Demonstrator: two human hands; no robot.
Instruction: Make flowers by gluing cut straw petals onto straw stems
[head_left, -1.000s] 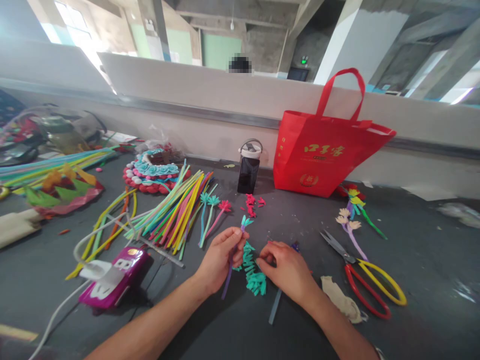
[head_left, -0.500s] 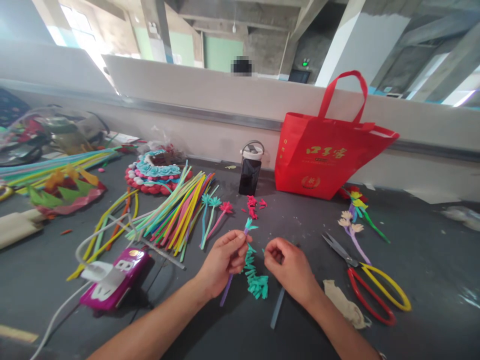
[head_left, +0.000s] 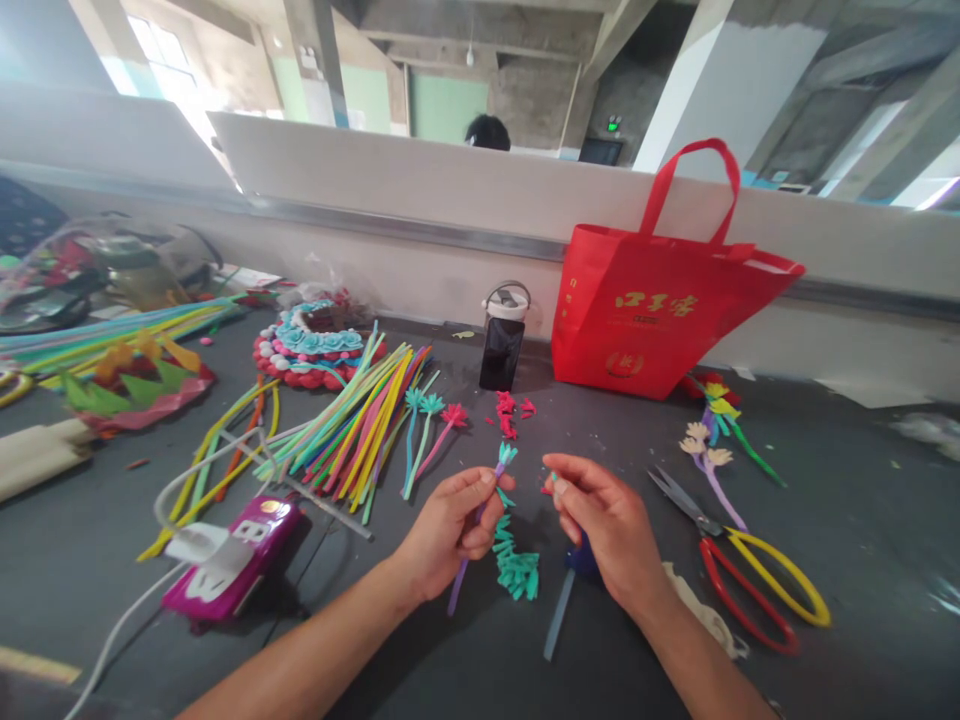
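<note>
My left hand (head_left: 450,525) grips a purple straw stem (head_left: 459,585) that carries a small teal paper flower (head_left: 506,455) at its top. My right hand (head_left: 611,525) is raised beside it, thumb and forefinger pinched on a small teal paper piece (head_left: 554,478). Between the hands, on the dark table, lies a pile of teal paper pieces (head_left: 514,562). A pale blue straw (head_left: 556,618) lies under my right hand.
Red-and-yellow scissors (head_left: 739,565) lie to the right. A bundle of coloured straws (head_left: 352,420), a purple device with white cable (head_left: 232,560), a dark bottle (head_left: 501,342), a red bag (head_left: 660,300), finished paper flowers (head_left: 709,430) and red paper bits (head_left: 510,410) are around.
My right hand has lifted off the table with a teal piece and moved up toward the stem. The left hand keeps holding the stem, slightly raised.
</note>
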